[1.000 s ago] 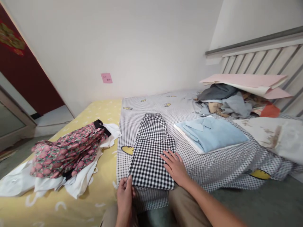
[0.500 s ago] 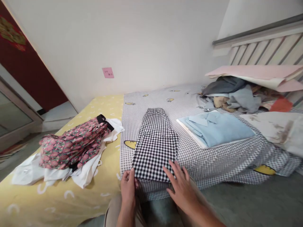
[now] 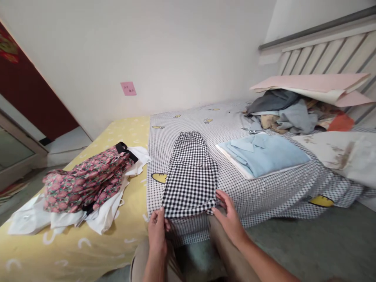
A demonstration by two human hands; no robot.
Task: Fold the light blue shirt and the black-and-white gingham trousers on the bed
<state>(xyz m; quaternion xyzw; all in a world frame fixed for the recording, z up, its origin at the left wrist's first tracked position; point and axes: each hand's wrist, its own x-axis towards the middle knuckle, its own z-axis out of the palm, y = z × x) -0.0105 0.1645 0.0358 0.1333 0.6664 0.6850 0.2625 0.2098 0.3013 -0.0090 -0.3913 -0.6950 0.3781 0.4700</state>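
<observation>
A black-and-white checked garment (image 3: 190, 178) lies folded lengthwise on the bed, its gathered waistband toward the wall. My left hand (image 3: 158, 229) pinches its near left corner between thumb and fingers. At the near right corner, my right hand (image 3: 230, 217) has closed its thumb and fingers on the hem, which is slightly bunched there. To the right lies a folded light blue shirt (image 3: 270, 152) on top of something white. A pink floral garment (image 3: 88, 178) with black trim rests over white clothes (image 3: 31, 215) on the left.
The bed has a yellow sheet (image 3: 132, 207) on the left and a checked sheet (image 3: 252, 199) on the right. Crumpled clothes (image 3: 296, 113) sit under a pink sheet (image 3: 314, 83) at the back right. A pink note (image 3: 128, 88) is on the wall.
My right hand has gone from spread fingers over the checked garment to gripping its near right corner. My left hand keeps its corner. The view has shifted slightly.
</observation>
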